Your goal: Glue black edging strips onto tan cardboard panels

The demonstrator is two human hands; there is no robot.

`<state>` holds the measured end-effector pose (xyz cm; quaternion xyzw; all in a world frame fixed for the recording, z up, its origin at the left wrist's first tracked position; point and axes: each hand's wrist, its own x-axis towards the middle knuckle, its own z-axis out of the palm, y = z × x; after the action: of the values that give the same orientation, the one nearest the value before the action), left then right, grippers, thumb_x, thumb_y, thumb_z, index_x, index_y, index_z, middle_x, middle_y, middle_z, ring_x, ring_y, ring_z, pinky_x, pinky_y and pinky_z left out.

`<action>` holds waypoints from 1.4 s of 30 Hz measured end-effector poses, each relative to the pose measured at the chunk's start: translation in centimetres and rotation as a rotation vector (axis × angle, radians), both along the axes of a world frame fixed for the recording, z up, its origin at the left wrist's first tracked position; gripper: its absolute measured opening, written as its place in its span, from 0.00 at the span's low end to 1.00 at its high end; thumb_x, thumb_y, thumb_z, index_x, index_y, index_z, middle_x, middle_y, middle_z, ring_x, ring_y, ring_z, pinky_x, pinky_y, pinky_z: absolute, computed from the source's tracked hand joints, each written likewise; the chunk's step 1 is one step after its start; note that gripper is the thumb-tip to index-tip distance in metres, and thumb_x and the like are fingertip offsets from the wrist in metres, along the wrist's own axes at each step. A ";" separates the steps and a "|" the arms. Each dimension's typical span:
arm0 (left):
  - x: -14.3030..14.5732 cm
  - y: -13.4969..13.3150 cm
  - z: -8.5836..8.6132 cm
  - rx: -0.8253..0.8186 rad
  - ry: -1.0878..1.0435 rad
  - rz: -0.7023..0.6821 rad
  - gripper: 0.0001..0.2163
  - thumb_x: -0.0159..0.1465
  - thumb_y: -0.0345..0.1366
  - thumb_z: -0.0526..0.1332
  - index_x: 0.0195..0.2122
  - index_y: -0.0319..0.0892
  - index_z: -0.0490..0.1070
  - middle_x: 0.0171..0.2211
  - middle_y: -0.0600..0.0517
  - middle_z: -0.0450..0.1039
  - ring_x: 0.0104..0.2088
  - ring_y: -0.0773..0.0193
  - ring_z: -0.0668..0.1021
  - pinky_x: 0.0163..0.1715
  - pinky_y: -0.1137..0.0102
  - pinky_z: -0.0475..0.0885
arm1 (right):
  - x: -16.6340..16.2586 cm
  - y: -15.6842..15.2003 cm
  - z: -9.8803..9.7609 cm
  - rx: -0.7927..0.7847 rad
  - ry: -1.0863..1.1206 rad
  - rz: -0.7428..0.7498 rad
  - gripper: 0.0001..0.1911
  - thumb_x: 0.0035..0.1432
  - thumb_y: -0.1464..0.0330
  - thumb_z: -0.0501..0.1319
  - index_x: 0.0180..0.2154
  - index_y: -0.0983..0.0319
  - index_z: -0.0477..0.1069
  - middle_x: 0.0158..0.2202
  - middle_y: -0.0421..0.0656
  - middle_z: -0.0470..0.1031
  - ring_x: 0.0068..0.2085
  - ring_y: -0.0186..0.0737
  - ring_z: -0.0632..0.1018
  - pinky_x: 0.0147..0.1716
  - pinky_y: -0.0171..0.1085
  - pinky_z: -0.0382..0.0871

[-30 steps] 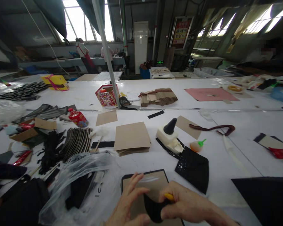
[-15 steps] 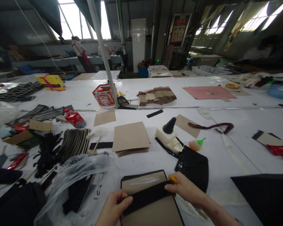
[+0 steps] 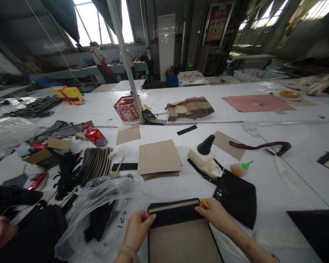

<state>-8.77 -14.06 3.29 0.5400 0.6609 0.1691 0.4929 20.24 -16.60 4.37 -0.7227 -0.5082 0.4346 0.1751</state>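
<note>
A tan board [image 3: 183, 243] with black edging lies flat in front of me. Across its upper part stretches a black strip [image 3: 177, 215], with a narrow tan band showing above it. My left hand [image 3: 138, 226] pinches the strip's left end between thumb and finger. At the other end, my right hand [image 3: 212, 212] presses or pinches the strip with its fingertips. A small yellow object [image 3: 204, 204], perhaps a pencil or tool handle, also sits in that hand; most of it is hidden.
Left of the board lies a clear plastic bag [image 3: 98, 212] with black pieces inside. Beyond stands a stack of tan boards [image 3: 159, 159]. A white glue bottle with a black nozzle [image 3: 204, 157] rests on a black piece [image 3: 238, 197], beside a green-tipped bottle [image 3: 241, 168].
Both hands have brought the strip from a slanted position across the board up near its top edge, now nearly level with it. The whitish streak there is now covered. The view has shifted slightly.
</note>
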 end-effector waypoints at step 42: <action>0.8 -1.4 -0.4 0.139 0.189 0.114 0.11 0.56 0.44 0.56 0.21 0.45 0.61 0.19 0.56 0.64 0.24 0.64 0.69 0.28 0.69 0.58 | 1.1 -0.8 -4.7 0.101 -0.318 0.124 0.15 0.57 0.54 0.52 0.27 0.55 0.69 0.26 0.45 0.77 0.32 0.52 0.78 0.30 0.40 0.62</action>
<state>-8.02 -15.42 2.89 0.5482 0.7205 0.1907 0.3795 21.35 -17.44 -0.34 -0.7398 -0.5942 0.2987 0.1015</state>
